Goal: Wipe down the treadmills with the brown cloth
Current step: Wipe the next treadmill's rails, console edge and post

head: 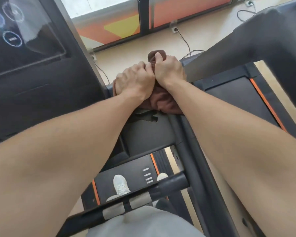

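Head view looks down over a dark treadmill [149, 139], its console at the left and side rail running away at the right, with a second machine beyond. Bunched on that rail lies the brown cloth [162, 100], soft, light and limp by its folds, likely to slump unless gathered. Both grips are closed on it: left hand [135, 81] curled over one wad, right hand [168, 70] pinching the top.
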Tool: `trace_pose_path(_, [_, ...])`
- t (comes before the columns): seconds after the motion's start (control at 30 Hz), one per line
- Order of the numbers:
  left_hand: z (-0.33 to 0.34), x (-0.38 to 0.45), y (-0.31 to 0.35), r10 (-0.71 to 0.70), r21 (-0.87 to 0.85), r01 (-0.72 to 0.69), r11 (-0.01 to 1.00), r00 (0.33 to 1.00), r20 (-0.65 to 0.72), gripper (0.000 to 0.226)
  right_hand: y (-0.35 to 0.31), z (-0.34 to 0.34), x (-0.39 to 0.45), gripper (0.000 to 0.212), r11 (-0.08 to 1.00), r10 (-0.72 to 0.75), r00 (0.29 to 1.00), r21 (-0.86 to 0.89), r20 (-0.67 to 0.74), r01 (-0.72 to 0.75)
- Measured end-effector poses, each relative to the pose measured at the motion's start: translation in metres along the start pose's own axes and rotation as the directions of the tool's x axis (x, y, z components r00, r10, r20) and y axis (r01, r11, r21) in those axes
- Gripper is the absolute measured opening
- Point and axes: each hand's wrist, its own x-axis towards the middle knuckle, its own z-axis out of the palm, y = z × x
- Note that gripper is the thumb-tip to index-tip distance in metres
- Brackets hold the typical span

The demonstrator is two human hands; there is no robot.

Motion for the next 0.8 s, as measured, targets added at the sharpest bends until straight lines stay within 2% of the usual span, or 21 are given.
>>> trace_pose_path(0.2, [0.006,0.005,0.0,-0.001,-0.001,0.001,1.0,0.999,-0.044,0.055,0.012,0.0,0.009,0.057,0.993,0.01,0.996,0.113,0.088,-0.019])
trace_pose_path(0.37, [0.014,-0.018,0.0,0.111,0.078,-0.106,0.991,0.992,-0.064,0.055,0.031,-0.006,-0.008,0.059,0.985,-0.032,0.99,0.172,0.138,0.008])
trace_pose_path(0.47, [0.02,-0.039,0.001,0.144,0.095,-0.142,0.985,0.989,-0.02,0.064,0.049,-0.013,-0.029,0.065,0.968,-0.008,0.982,0.25,0.188,-0.04])
trace_pose_path(0.53, [0.027,-0.055,0.004,0.168,0.108,-0.165,0.98,0.986,-0.011,0.068,0.063,-0.015,-0.041,0.068,0.927,0.018,0.976,0.362,0.218,-0.098])
trace_pose_path(0.6, [0.032,-0.071,0.009,0.187,0.115,-0.186,0.976,0.982,0.003,0.07,0.079,-0.02,-0.059,0.059,0.867,0.044,0.964,0.47,0.263,-0.168])
trace_pose_path(0.67, [0.036,-0.09,0.014,0.205,0.107,-0.206,0.973,0.979,0.02,0.072,0.093,-0.024,-0.076,0.041,0.826,0.068,0.954,0.52,0.293,-0.219])
trace_pose_path(0.8, [0.041,-0.128,0.024,0.224,0.079,-0.226,0.971,0.974,0.043,0.072,0.115,-0.031,-0.109,0.03,0.743,0.072,0.954,0.623,0.29,-0.245])
